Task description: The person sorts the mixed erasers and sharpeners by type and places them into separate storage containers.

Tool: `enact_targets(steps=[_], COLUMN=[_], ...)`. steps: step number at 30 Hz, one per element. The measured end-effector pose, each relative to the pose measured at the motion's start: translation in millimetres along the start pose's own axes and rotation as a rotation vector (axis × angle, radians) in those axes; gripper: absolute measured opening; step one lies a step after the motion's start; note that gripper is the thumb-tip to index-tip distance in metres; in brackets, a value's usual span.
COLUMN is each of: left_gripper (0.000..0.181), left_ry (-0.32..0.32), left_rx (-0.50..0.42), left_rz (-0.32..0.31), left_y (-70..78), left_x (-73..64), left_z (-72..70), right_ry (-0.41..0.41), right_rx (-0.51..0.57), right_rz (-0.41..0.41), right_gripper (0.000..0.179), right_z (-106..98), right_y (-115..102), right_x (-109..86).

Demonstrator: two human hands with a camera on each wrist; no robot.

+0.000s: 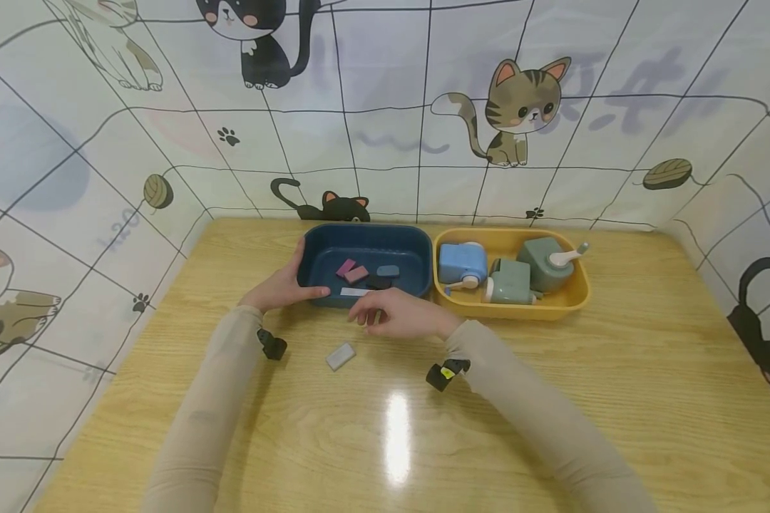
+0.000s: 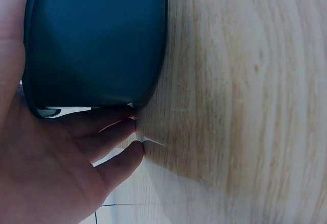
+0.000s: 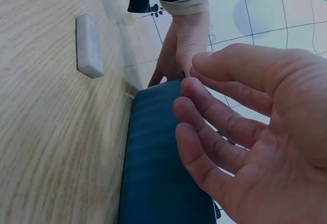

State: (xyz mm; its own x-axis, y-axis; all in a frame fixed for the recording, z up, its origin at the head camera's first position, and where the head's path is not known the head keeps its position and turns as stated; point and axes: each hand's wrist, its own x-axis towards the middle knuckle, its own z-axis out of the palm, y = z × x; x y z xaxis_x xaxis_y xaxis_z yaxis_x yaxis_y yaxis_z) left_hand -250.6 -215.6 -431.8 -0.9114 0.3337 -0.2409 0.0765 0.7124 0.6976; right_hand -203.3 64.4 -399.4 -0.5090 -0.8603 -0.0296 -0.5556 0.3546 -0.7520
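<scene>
My left hand (image 1: pixel 282 287) rests against the left end of a dark blue bin (image 1: pixel 368 232), its thumb along the near rim and its fairly straight fingers beside the end wall. Inside the bin lie small blocks that look like erasers: a magenta one (image 1: pixel 345 267), a pink one (image 1: pixel 356 275), a blue one (image 1: pixel 388 271), a black one (image 1: pixel 378 283) and a white one (image 1: pixel 354 291). Just in front of the bin's near wall hovers my right hand (image 1: pixel 401 313), fingers loosely bent around nothing. A whitish eraser (image 1: pixel 341 356) lies on the table below and left of it.
Touching the blue bin's right side is a yellow bin (image 1: pixel 520 311). It holds what look like crank pencil sharpeners, one blue (image 1: pixel 455 262) and two grey-green (image 1: pixel 510 281). A cat-print sheet (image 1: pixel 385 142) rises behind the wooden table (image 1: pixel 642 356).
</scene>
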Motion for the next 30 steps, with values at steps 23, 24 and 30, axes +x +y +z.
enact_targets(steps=[23, 24, 30], left_gripper=[0.119, 0.119, 0.119], left_ry=[-0.008, -0.007, -0.005], left_rx=[0.002, 0.005, 0.014], left_rz=[0.008, 0.01, 0.016], left_y=[2.2, 2.1, 1.5], left_x=[-1.7, -1.6, -0.7], left_z=[-1.2, -1.1, -1.1], right_ry=[-0.033, -0.037, -0.043], right_rx=[0.019, 0.021, 0.018], right_rz=[-0.011, -0.005, 0.015], right_gripper=[0.03, 0.03, 0.031], right_z=[29.3, 30.1, 32.4], right_y=[12.9, 13.1, 13.5], right_x=[14.8, 15.6, 18.7])
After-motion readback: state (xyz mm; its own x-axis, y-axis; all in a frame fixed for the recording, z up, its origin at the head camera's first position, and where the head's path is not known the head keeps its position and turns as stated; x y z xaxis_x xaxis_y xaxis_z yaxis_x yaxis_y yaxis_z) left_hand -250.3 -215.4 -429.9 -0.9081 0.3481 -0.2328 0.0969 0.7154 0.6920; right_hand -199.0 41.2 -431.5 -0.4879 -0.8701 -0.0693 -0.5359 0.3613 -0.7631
